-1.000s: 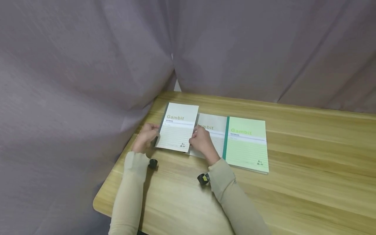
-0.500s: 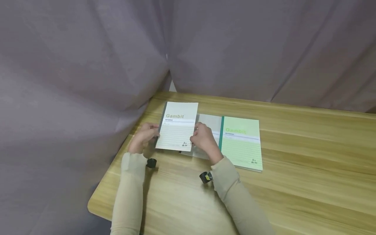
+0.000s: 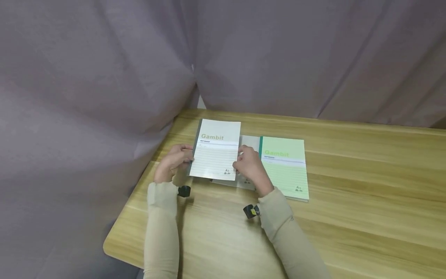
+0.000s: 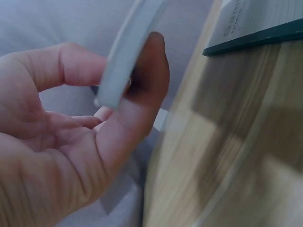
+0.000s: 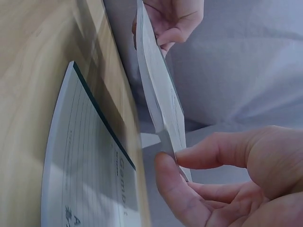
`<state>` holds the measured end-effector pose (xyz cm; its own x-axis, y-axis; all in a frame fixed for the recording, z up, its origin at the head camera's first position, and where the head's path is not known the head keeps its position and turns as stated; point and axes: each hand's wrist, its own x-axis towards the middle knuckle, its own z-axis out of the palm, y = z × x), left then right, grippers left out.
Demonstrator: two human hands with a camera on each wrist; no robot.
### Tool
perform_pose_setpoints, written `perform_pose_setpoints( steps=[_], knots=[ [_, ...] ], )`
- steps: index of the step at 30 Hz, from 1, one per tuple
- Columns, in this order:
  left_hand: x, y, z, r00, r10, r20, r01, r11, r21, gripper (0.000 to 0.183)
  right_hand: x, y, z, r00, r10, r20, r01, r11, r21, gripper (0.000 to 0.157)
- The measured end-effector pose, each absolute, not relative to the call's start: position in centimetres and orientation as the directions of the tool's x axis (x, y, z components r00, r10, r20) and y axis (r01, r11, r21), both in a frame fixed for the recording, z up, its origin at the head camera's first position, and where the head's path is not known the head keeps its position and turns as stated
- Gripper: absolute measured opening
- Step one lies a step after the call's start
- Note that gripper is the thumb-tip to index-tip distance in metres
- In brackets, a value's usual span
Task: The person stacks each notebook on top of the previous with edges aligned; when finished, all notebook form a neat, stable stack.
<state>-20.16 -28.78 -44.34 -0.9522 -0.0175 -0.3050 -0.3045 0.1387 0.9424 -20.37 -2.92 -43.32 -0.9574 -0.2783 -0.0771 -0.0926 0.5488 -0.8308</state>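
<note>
Both hands hold a white-covered notebook (image 3: 216,155) with a dark spine and "Gambit" lettering, raised above the table. The left hand (image 3: 175,162) pinches it at the spine edge, and in the left wrist view the notebook (image 4: 124,61) shows edge-on between thumb and fingers. At the opposite edge, the right hand (image 3: 251,166) grips with thumb and index finger, as the right wrist view shows on the notebook's edge (image 5: 163,90). Beneath and to the right lies a second, greyish notebook (image 3: 250,141), partly covered by the held one and the right hand.
A light green notebook (image 3: 287,174) with a green spine lies beside the greyish one. The wooden table (image 3: 376,186) has its left edge near the left arm. Grey curtains (image 3: 278,58) hang behind and to the left.
The held notebook has shifted right with both hands, now hiding more of the greyish notebook, including its lettering. The view has also swung slightly. The grip of both hands stays the same.
</note>
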Motion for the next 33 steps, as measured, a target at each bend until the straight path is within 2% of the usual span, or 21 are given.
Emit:
perform_pose_setpoints(
  steps=[9,17,33],
  knots=[
    [-20.8,-27.4,-45.2,-0.954,0.127,-0.271,-0.263,0.080,0.962,0.054,-19.9,-0.5,-43.2,-0.960,-0.264,-0.092,-0.061,0.521,-0.852,0.057],
    [-21.5,-25.4,-45.4,-0.945,0.205,-0.253,-0.250,0.040,0.967,0.050,-20.2,1.9,-43.0,-0.964,-0.250,-0.090,-0.062,0.542,-0.838,0.058],
    [-22.7,-21.6,-46.2,-0.926,0.234,-0.295,-0.295,0.035,0.955,0.055,-20.1,5.5,-43.0,-0.976,-0.194,-0.100,-0.030,0.571,-0.820,0.057]
  ],
)
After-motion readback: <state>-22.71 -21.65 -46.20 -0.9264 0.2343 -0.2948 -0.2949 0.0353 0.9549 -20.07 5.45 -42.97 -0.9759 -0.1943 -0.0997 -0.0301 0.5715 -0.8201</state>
